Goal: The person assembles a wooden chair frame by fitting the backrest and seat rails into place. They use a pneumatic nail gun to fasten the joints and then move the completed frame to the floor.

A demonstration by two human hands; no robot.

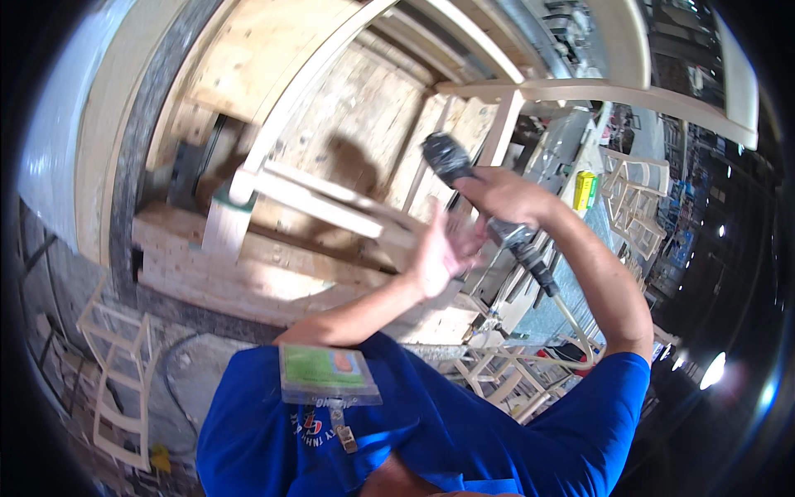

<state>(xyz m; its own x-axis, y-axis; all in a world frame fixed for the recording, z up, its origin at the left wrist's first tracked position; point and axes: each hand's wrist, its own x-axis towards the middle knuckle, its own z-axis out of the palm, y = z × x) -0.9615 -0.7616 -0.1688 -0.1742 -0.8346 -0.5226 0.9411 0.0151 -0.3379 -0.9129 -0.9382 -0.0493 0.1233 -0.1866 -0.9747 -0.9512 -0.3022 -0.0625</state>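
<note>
My right hand [509, 199] is wrapped round a black, tape-covered air tool [447, 157]. A pale hose [571, 319] runs from the tool's lower end down towards my right arm. Just below and left of it, my left hand [439, 253] is open, palm up, with its fingers spread and partly blurred. No object shows in that palm. Behind it lies a pale wooden frame [323, 207] with a slim rail and a squared leg [228, 219]. Whether my left fingers touch the tool or the rail, I cannot tell.
Plywood boards [265, 50] line the wooden bench around the frame. Curved timber parts [625, 41] jut in at the upper right. Wooden chair frames [638, 195] stand at the right, and another [120, 385] at the lower left. A yellow-green box [585, 190] sits beyond my right hand.
</note>
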